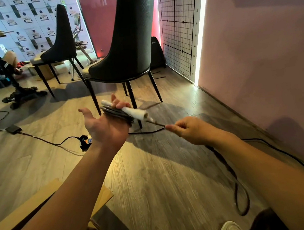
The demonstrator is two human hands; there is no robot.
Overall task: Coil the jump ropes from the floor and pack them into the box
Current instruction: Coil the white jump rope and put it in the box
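My left hand (106, 124) is raised palm up, thumb spread to the left. Its fingers curl round a white jump-rope handle (135, 111) and several black rope turns (117, 114) wound across them. From the handle a black rope strand (155, 123) runs to my right hand (190, 130), which pinches it between thumb and fingertips. The loose rest of the rope (238, 186) trails over the wooden floor under my right forearm and ends in a loop. The open cardboard box (100, 199) lies at the bottom left, mostly hidden by my left arm.
A black chair (127, 43) stands just beyond my hands, a second chair (61, 45) farther left. A power strip (85, 141) and its cables lie on the floor at left. The pink wall (262, 57) closes the right side. My white shoe (231, 229) shows at the bottom.
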